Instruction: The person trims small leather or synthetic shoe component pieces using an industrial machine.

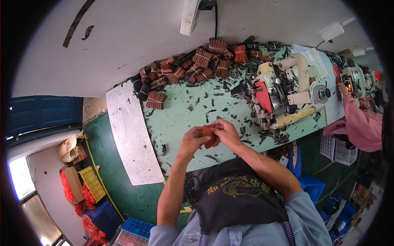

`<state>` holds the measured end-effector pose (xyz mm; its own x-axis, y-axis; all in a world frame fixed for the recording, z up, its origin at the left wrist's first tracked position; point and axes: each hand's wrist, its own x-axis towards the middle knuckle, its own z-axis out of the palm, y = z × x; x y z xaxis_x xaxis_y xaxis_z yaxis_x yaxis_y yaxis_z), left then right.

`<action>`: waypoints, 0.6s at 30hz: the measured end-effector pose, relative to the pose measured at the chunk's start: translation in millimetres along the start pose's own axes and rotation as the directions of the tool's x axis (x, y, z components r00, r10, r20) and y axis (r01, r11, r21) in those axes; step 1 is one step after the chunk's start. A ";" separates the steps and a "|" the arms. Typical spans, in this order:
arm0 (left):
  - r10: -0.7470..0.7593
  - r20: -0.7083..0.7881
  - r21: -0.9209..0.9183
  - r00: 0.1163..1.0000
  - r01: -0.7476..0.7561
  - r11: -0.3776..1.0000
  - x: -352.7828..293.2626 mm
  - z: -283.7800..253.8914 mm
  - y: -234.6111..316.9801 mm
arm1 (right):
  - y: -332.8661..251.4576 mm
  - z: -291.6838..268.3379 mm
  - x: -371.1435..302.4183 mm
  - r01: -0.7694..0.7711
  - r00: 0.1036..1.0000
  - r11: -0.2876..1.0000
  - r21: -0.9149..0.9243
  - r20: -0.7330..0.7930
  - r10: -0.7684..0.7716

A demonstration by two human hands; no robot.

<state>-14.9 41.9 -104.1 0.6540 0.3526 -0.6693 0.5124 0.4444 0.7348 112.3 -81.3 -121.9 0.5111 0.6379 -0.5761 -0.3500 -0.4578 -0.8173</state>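
Note:
Over the front part of the green worktable (184, 123), I hold a small stack of orange-red leather-like pieces (210, 138) between both hands. My left hand (193, 141) pinches the stack from its left side. The fingers of my right hand (226, 133) are closed on its upper right edge. How many pieces are in the stack, I cannot make out. Dark scraps (211, 158) lie on the table around my hands. To the right of them stands a sewing-type machine (283, 92) with a red part and a handwheel.
Brown and red tied bundles (202, 57) are heaped along the table's back edge by the wall. A white sheet (131, 131) covers the left end. At the far right a co-worker's pink sleeve (359, 119) reaches toward another machine (357, 78). Crates (137, 227) stand on the floor.

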 end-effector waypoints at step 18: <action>0.616 0.075 0.900 0.784 -0.319 0.297 5.8 38.8 -66.9 | 61.6 -48.5 -55.1 0.309 0.926 0.652 -0.692 0.064 -0.371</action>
<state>-23.8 -17.7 -152.9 0.8704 0.4882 -0.0645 0.4442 -0.7220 0.5305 100.6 -174.7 -140.0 0.5529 0.8005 -0.2315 0.4731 -0.5302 -0.7036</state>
